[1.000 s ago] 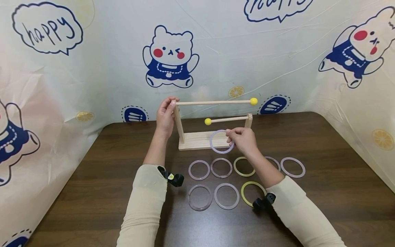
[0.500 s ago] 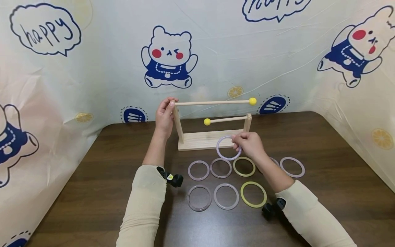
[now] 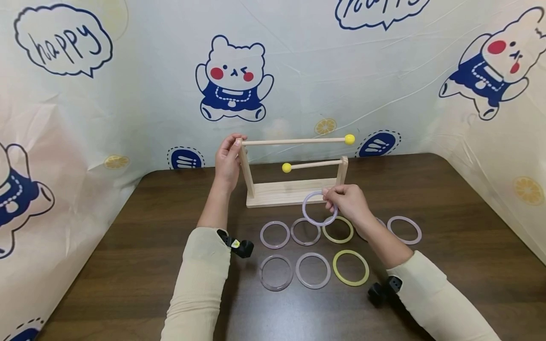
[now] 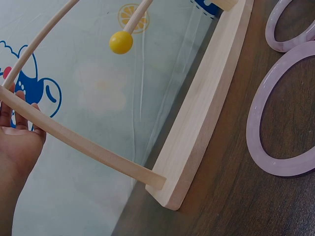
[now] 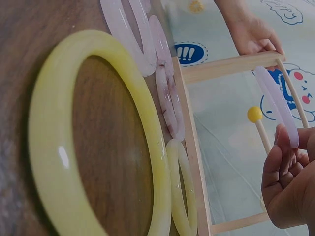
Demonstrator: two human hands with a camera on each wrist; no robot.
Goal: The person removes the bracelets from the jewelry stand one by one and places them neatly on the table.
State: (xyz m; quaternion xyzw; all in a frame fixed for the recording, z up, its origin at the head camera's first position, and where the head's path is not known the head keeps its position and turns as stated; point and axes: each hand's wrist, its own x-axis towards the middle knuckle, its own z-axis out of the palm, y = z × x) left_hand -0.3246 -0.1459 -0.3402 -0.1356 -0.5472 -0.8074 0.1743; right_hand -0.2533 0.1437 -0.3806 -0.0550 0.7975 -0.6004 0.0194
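My left hand [image 3: 228, 163] grips the top of the left post of a wooden display stand [image 3: 290, 192], thumb on the near side. Two rods run from its posts: a long upper rod [image 3: 294, 141] with a yellow ball end, and a shorter lower rod [image 3: 320, 164], also ball-tipped. Between thumb and fingers, my right hand [image 3: 350, 204] pinches a lilac bangle [image 5: 280, 103], raised in front of the stand's base. Neither rod carries a bangle. Below lie a yellow bangle [image 3: 338, 242] and a streaked purple bangle [image 3: 305, 244], partly overlapped in view by the held one.
More bangles lie in two rows on the brown table [image 3: 141, 265]: a lilac bangle [image 3: 275, 247] at left, a front yellow bangle [image 3: 351, 284], and another lilac bangle [image 3: 404, 219] at right. My right forearm mostly covers one. A printed curtain [image 3: 149, 94] stands behind.
My right hand has drawn the lilac bangle toward me and slightly right, away from the lower rod. The left hand keeps its hold on the stand.
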